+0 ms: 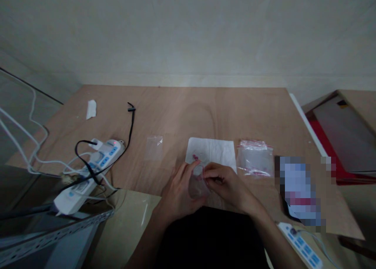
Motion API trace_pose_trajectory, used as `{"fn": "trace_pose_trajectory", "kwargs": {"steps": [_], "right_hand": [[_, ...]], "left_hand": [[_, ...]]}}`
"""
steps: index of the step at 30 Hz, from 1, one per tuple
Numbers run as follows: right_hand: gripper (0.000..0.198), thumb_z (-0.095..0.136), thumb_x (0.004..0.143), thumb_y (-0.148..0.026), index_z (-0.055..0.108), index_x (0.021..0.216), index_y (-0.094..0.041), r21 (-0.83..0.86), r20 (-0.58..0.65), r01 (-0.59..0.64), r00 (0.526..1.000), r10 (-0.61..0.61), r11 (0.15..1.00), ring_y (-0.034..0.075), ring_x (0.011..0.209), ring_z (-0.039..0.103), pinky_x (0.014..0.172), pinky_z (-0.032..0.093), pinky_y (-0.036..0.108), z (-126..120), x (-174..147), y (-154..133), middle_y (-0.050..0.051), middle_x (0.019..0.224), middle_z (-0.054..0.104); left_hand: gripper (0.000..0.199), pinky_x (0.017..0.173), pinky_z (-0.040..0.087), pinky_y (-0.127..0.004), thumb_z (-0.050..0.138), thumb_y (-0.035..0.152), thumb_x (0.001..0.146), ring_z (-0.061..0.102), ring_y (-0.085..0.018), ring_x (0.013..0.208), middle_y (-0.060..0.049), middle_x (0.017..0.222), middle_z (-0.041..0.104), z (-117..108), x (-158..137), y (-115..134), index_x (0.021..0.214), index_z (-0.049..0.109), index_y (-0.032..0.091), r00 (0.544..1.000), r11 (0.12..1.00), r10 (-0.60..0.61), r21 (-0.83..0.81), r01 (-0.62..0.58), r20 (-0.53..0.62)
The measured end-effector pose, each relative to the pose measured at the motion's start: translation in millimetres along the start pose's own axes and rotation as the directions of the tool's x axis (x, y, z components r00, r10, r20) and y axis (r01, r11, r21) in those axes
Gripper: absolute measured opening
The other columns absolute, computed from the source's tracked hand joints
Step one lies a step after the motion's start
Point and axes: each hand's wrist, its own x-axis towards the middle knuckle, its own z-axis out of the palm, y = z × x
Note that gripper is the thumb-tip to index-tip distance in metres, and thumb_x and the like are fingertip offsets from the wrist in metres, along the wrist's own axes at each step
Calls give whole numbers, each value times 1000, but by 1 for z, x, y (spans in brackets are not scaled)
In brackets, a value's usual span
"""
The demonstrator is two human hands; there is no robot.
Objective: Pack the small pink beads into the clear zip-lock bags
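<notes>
Between my two hands, just in front of my body, is a small clear zip bag (197, 186) with a reddish line at its upper edge. My left hand (179, 190) grips its left side, thumb and fingers curved around it. My right hand (225, 181) pinches the bag's upper right edge, fingers closed. Behind them lies a white sheet of paper (216, 149) with a few tiny pinkish-red pieces (195, 157) on it. Right of the paper rests a stack of clear zip bags (255, 159). A single flat clear bag (154, 147) lies to the left.
A white power strip (88, 179) with plugs and tangled cables sits at the table's left edge. A black cable (132, 124) reaches inward. A phone-like blurred object (299, 190) lies on the right, above another power strip (301, 245). A paper scrap (91, 109) lies far left.
</notes>
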Motion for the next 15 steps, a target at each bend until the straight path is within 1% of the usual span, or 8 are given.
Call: {"fn": "trace_pose_trajectory", "kwargs": {"steps": [2,4,7,10,12,13,15], "right_hand": [[19,59,73,-4,73,74,-18,-113,7,-47,999,48,993,11,69,58,59,43,20,4,-2,-3,2,80,63],[18,66,67,-2,72,75,-17,-212,19,-84,996,90,974,9,63,53,56,40,19,7,-3,-6,0,77,60],[19,73,64,-2,73,75,-17,-293,38,-78,995,93,953,8,62,50,55,39,19,12,-4,-10,-1,76,58],[16,76,68,-6,73,79,-18,-239,28,-17,999,24,971,8,63,54,54,42,19,12,-2,-8,0,80,60],[11,75,74,-12,73,83,-18,-229,-52,34,998,-47,973,9,64,58,55,46,19,10,2,-1,0,82,62],[9,73,78,-14,72,85,-18,-259,-113,44,991,-76,965,9,64,59,56,48,20,8,6,4,1,82,63],[9,69,82,-14,70,90,-16,-360,-226,23,968,-111,933,12,67,62,61,52,24,6,15,14,3,82,65]], "left_hand": [[81,96,48,-55,74,30,70,59,-32,111,-15,123,58,2,-1,3,138,32,20,1000,998,8,61,-9,9],[78,94,48,-56,75,28,67,59,-33,109,-16,120,60,6,-3,5,133,36,18,1000,995,28,96,-27,-11],[60,91,50,-51,70,16,68,62,-30,103,-12,111,64,13,-5,5,121,43,18,995,993,67,100,-60,-71],[36,81,53,-41,62,10,73,64,-24,88,-7,94,66,15,-7,2,105,49,20,985,996,62,78,-50,-164],[24,74,53,-36,61,11,78,63,-21,82,-4,87,65,13,-9,-2,97,50,20,974,999,24,53,-12,-225],[20,72,53,-34,62,14,80,63,-21,80,-4,85,64,12,-9,-4,95,51,20,969,999,3,44,9,-247],[22,72,53,-34,67,19,80,63,-20,79,-4,85,63,8,-9,-8,95,52,20,959,998,-35,40,49,-281]]}}
